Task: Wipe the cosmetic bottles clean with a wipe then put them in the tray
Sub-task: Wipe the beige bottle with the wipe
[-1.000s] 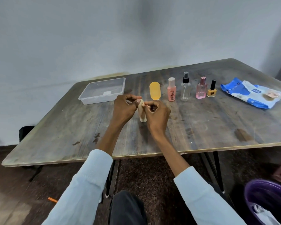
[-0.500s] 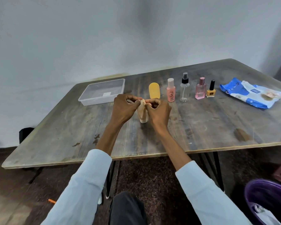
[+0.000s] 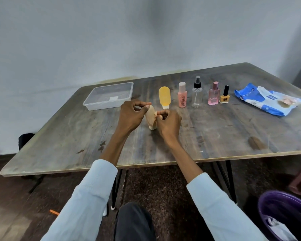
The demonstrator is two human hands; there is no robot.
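Both hands meet over the middle of the desk, and their grip has shifted in the last second: the left hand now pinches the upper edge of the beige bottle between thumb and forefinger, while the right hand has slid a little lower, fingers curled against the bottle's side. The bottle has tipped slightly left of where it stood a moment ago, its cap end down just above the wood. No wipe shows clearly between the fingers, so I cannot tell whether rubbing is under way.

Largest of the other things, the blue wipe pack lies far right. The clear tray sits empty at the back left. Five bottles wait in a row: yellow tube, pink bottle, clear sprayer, pink perfume, yellow nail polish. Judging by that, the job is barely begun.
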